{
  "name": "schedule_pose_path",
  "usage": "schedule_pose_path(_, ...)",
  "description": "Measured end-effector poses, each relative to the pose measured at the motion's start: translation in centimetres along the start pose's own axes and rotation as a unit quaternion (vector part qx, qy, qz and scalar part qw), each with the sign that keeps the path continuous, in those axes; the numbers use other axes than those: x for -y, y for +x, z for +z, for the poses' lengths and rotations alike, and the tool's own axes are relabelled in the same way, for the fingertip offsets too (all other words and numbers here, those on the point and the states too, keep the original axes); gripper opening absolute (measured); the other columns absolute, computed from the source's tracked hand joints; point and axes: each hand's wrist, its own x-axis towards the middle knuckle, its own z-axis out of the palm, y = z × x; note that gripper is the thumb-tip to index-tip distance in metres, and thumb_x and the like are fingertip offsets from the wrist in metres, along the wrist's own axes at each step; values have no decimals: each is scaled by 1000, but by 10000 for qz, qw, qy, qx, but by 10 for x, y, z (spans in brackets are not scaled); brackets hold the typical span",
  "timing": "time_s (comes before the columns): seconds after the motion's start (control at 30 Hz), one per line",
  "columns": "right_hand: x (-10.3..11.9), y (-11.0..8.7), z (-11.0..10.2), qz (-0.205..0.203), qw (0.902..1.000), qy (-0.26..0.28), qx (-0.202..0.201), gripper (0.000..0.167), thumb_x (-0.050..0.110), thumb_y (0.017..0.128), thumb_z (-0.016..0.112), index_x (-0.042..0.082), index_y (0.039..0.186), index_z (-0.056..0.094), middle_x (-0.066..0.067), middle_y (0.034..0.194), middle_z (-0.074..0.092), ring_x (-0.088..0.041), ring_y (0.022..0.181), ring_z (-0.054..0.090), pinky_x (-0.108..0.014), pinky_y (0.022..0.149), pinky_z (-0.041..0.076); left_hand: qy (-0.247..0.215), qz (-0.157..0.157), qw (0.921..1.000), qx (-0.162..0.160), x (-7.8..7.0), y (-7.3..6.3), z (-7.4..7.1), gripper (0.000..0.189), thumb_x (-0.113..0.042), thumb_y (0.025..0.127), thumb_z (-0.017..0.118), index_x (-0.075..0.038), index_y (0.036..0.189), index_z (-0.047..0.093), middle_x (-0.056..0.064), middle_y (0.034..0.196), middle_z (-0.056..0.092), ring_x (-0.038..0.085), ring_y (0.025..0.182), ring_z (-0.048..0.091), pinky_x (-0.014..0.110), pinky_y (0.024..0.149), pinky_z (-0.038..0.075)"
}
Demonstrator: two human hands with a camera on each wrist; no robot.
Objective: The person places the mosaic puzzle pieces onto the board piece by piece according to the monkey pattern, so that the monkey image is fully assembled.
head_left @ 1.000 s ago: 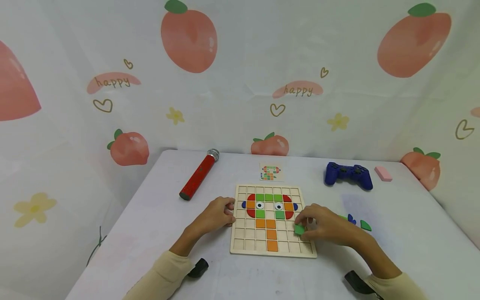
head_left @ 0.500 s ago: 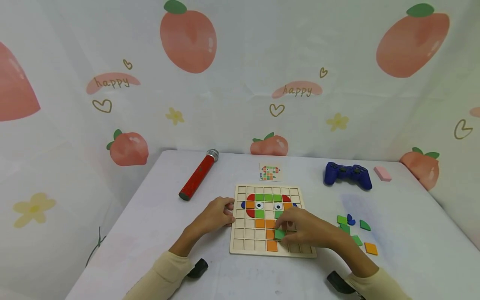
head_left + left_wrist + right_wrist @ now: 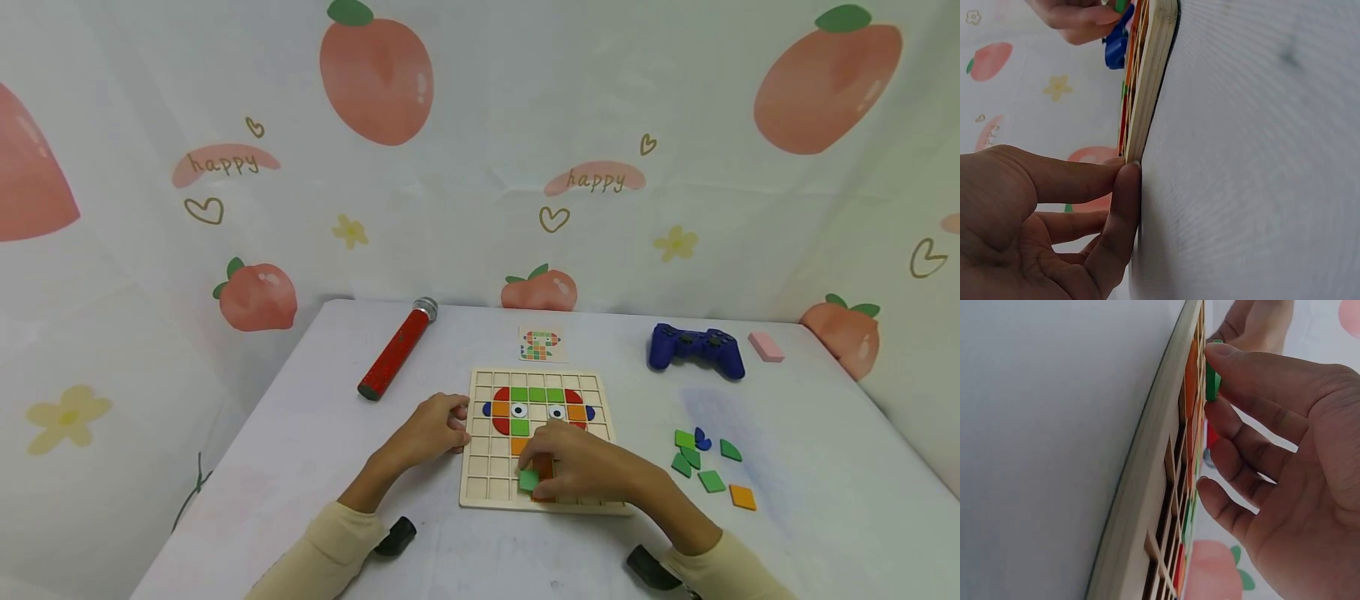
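Right hand (image 3: 577, 458) pinches 1 green square tile (image 3: 528, 482), now shifted leftward over lower cells of the square wooden grid board (image 3: 498, 468); placement appears incomplete; left hand (image 3: 431, 427) grips the board's left edge

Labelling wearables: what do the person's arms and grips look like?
Left sleeve and right sleeve: plain beige, ending short of the wrist. Black device by each cuff: left device, right device. Left grip and right grip: bare, no gloves.
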Motion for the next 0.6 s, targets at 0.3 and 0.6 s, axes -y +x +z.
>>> schedule_pose_path(0.3, 5, 5, 8, 51, 9998, 52, 175, 23, 29, 88, 85, 32, 110, 79, 22, 98, 64, -9, 102, 51, -30, 89, 50, 37, -40, 10000, 0, -1, -1, -1, 59, 3, 89, 78, 9, 144, 57, 10, 108, 59, 18, 89, 61, 27, 73, 63)
schedule_pose_path(0.6, 9, 4, 8, -1, 9997, -166, 171, 24, 26, 88, 84, 31, 111, 79, 23, 100, 64, -8, 105, 51, -35, 97, 50, 138, 122, 9998, -66, 1, 0, 1, 56, 4, 89, 76, 12, 142, 58, 9, 107, 60, 19, 92, 60, 25, 71, 61)
